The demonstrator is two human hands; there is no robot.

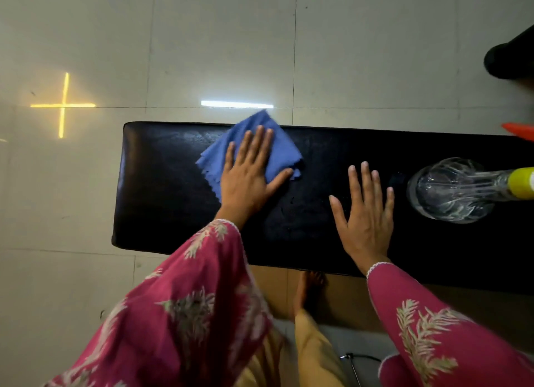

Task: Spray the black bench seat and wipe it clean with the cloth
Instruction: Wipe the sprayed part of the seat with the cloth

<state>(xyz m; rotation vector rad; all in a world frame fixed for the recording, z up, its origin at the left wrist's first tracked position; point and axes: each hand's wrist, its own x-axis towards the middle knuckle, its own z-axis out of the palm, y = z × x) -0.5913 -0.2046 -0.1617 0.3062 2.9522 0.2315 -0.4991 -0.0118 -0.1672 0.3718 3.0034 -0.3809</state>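
A long black padded bench seat (161, 184) runs across the middle of the view. On its far side lies a blue cloth (254, 126), and my left hand (250, 175) presses flat on it with fingers spread. My right hand (365, 213) rests flat and bare on the seat to the right of the cloth, holding nothing. A clear plastic spray bottle (450, 190) with a yellow collar stands on the seat further right, its top cut off by the frame edge. Small wet droplets glint on the seat between my hands.
Pale tiled floor (202, 39) surrounds the bench, with light reflections on it. A dark object (508, 57) sits at the upper right edge and an orange-red tip (520, 130) pokes in at the right. My bare foot (309, 291) stands by the bench's near edge.
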